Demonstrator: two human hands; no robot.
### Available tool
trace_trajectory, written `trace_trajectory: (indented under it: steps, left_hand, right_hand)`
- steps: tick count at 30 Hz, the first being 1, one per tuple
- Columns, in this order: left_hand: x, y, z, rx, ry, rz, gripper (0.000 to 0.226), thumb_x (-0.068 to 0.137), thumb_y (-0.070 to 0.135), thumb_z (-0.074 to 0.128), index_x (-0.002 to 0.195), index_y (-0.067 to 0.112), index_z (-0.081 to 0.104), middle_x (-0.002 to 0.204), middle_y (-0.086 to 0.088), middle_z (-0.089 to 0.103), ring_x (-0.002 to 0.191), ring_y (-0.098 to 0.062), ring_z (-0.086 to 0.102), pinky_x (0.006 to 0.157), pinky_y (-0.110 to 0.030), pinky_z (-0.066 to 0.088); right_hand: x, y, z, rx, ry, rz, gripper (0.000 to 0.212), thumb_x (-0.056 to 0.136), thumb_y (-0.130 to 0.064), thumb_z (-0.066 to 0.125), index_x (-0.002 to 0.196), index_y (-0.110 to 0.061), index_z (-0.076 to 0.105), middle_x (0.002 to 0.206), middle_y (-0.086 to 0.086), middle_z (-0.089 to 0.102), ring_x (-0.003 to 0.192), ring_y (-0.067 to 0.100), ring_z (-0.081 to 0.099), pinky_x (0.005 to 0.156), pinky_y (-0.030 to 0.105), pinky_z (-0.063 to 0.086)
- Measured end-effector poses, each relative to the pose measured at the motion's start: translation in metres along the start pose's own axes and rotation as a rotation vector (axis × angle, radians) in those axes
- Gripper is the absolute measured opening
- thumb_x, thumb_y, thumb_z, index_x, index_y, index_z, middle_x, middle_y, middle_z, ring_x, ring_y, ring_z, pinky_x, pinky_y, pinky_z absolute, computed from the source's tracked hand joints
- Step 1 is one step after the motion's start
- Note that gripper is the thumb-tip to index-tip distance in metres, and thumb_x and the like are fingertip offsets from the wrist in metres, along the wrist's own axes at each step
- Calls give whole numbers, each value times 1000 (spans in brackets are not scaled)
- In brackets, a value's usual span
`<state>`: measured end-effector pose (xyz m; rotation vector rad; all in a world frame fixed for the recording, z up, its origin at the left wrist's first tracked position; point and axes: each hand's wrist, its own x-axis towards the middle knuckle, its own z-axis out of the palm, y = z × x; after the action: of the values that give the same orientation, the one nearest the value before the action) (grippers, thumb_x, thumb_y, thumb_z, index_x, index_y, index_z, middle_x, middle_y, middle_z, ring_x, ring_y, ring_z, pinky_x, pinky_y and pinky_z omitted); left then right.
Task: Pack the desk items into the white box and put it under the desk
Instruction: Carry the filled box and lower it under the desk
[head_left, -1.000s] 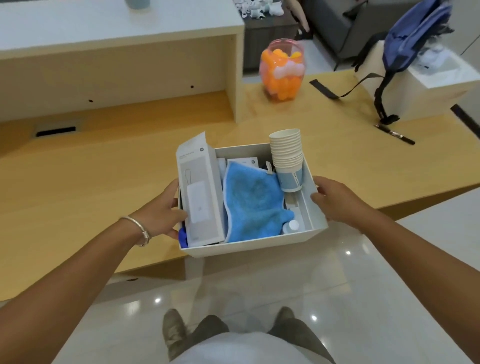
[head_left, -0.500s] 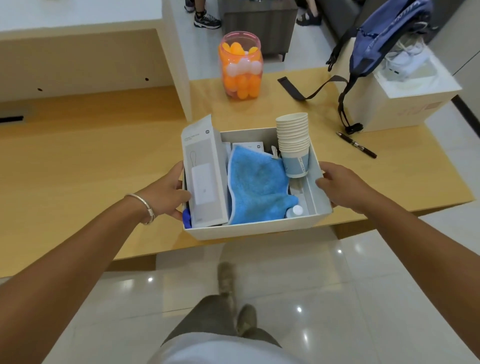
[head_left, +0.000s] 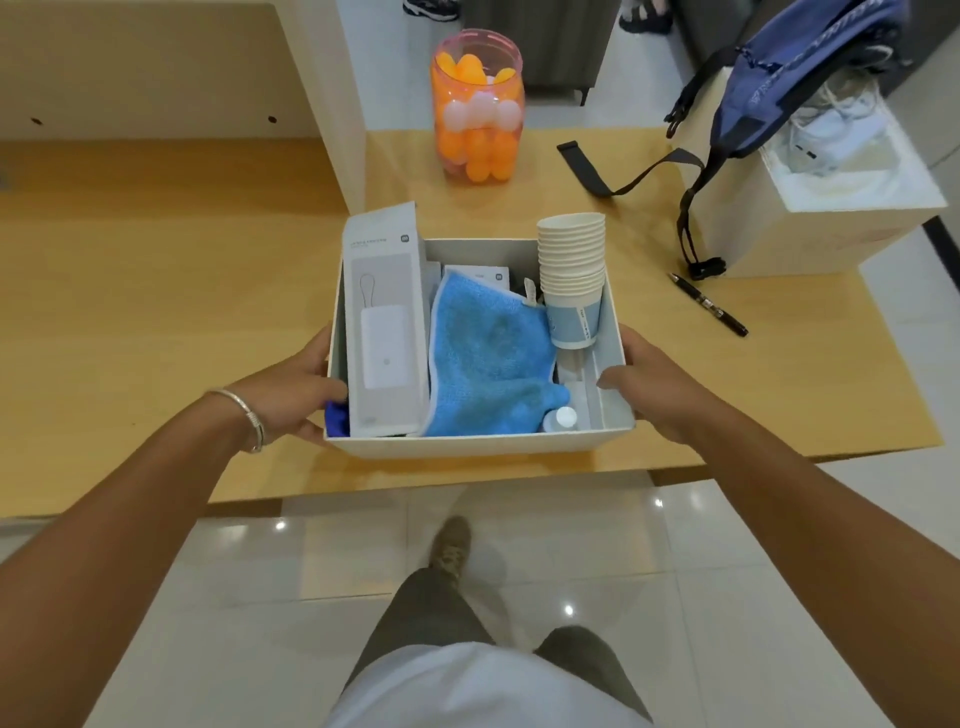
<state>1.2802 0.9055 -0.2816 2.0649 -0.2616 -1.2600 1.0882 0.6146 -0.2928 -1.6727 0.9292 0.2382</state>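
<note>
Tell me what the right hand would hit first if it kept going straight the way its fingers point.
The right hand grips the white box's right wall, fingers pointing left and forward. Straight on, they would probably meet the stack of white paper cups first, though depth is hard to judge.

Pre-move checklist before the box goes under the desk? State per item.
1. Left hand grips the left wall of the white box: ok.
2. Right hand grips the right wall, thumb over the rim: ok.
3. Stack of paper cups stands well above the rim and leans; could tip when the box is lowered: not ok.
4. Tall grey carton also sticks up past the rim; clearance under the desk: cannot tell.
5. Blue cloth and small bottle sit inside the walls: ok.
6. Pen lies on the desk, unpacked: not ok.
</note>
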Motion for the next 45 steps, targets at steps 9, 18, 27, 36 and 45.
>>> trace_trajectory:
  steps: [9, 18, 27, 36, 45]
  left_hand:
    - [-78, -21, 75, -130, 158, 66, 82, 91, -9, 47, 141, 53, 29, 121, 7, 59, 107, -19, 62, 68, -46, 61]
    - [-176, -70, 155, -258, 169, 53, 84, 89, -12, 43, 140, 53, 30, 121, 0, 60, 107, -26, 63, 60, -40, 60]
    - [-221, -182, 184, -195, 77, 68, 93, 85, -2, 62, 139, 62, 20, 128, 5, 52, 114, -24, 57, 69, -46, 61]
    - [-212, -325, 198, -212, 5, -16, 95, 88, 0, 58, 142, 62, 10, 129, 9, 50, 109, -22, 58, 64, -37, 61]
    - [-114, -443, 230, -222, -34, -55, 97, 87, 6, 65, 141, 62, 9, 128, 10, 54, 111, -22, 60, 71, -42, 61]
  right_hand:
    - [-64, 35, -30, -47, -120, -179, 59, 86, 11, 40, 120, -36, 45, 105, -6, 61, 92, 14, 60, 66, 35, 51]
    - [-166, 93, -45, -50, -201, -199, 58, 86, 10, 45, 117, -40, 48, 108, -5, 62, 100, 19, 62, 76, 37, 56]
    - [-237, 171, 29, -88, -169, -160, 65, 86, 9, 48, 124, -44, 46, 110, -7, 63, 98, 16, 62, 77, 39, 56]
    - [-238, 279, 151, -129, -110, -22, 69, 87, 9, 47, 142, -31, 38, 127, -4, 55, 114, 17, 55, 92, 34, 46]
    - [-162, 398, 215, -154, -153, 62, 71, 89, 5, 47, 138, -45, 31, 132, -13, 50, 118, 9, 51, 96, 29, 41]
